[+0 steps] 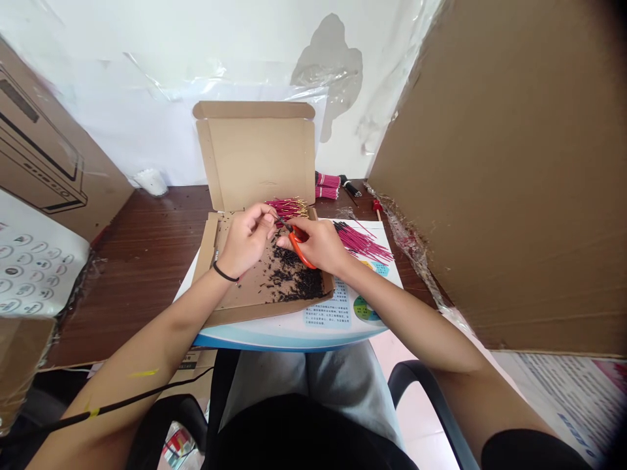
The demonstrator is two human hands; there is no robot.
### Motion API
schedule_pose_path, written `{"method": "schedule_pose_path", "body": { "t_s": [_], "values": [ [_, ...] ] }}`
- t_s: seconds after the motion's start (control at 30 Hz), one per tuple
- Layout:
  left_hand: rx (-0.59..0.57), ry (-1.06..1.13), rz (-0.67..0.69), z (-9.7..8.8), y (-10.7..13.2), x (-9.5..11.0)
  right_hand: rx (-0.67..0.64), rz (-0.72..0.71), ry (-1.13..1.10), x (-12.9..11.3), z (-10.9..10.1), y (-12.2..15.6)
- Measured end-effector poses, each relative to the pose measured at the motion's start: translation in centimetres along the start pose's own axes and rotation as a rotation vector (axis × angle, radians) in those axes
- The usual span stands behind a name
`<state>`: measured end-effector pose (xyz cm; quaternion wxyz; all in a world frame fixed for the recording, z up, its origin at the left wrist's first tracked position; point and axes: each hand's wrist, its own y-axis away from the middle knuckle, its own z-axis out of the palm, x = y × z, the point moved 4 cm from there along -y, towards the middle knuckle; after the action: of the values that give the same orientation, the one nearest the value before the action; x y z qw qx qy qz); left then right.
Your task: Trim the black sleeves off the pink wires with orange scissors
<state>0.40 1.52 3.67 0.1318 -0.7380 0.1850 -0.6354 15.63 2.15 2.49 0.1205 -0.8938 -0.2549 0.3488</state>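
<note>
While black scraps [304, 284] lie below, orange-handled scissors [296, 245], dark-bladed

Both forearms [151, 336] are stretched forward and angled inward. The left hand [246, 240] is held with its fingers [262, 211] pinched together; the right hand [319, 245] is curled and held just beside it.
</note>
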Motion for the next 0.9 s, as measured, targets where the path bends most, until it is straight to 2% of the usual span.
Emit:
{"method": "schedule_pose_path", "body": {
  "t_s": [0.17, 0.23, 0.3, 0.43, 0.53, 0.63, 0.77, 0.9],
  "values": [
    [-0.14, 0.352, -0.32, 0.4, -0.2, -0.8, -0.009, -0.031, 0.059, 0.0, 0.2, 0.0],
    [-0.134, 0.377, -0.345, 0.3, -0.3, -1.0, -0.012, -0.024, 0.074, 0.0, 0.3, 0.1],
    [-0.092, 0.291, -0.264, 0.1, -0.3, -1.0, -0.012, -0.009, 0.079, 0.0, 0.2, 0.1],
    [0.024, -0.136, 0.0, -0.2, 0.1, -0.2, -0.023, -0.002, 0.076, -0.1, 0.1, 0.1],
    [0.113, -0.365, 0.119, -0.3, 0.4, 0.3, -0.024, -0.014, 0.09, -0.2, 0.0, 0.1],
    [0.121, -0.392, 0.124, -0.3, 0.5, 0.2, -0.024, -0.005, 0.134, -0.1, 0.0, 0.1],
    [0.095, -0.313, 0.094, -0.2, 0.6, 0.0, -0.033, 0.0, 0.194, -0.3, -0.1, 0.0],
    [0.153, -0.256, 0.085, -0.2, 0.9, 0.0, -0.013, -0.04, 0.256, -0.6, -0.2, 0.1]
  ]
}}
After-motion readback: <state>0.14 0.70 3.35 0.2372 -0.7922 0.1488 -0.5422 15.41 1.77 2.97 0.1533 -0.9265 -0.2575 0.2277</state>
